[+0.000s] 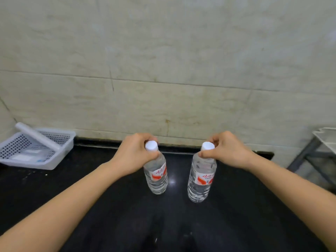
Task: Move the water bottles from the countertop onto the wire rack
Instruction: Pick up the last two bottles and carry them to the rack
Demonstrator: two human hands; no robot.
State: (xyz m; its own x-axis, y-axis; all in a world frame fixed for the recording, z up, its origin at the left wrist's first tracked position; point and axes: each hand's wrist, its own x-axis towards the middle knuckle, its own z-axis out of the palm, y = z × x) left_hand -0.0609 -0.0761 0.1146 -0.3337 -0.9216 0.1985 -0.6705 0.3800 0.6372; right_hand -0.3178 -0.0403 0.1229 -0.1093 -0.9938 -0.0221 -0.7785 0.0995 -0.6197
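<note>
Two bare forearms reach in over the black countertop (72, 188). Left hand (133, 157) has its fingers curled tight around the neck of the left water bottle (157, 176); right hand (226, 151) pinches the neck of the right water bottle (201, 180) likewise. Both bottles stand upright, apart, white caps showing. A white perforated basket (36, 148) sits far left; a grey wire rack (316, 151) stands at the right edge.

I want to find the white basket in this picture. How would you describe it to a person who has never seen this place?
Start at the black countertop below the pale tiled wall and follow it to its far left end. The white basket sits there, tipped on a slant. Unlike the two clear water bottles held in the middle, it is low, perforated with small holes, and has a white tube across its rim.
</note>
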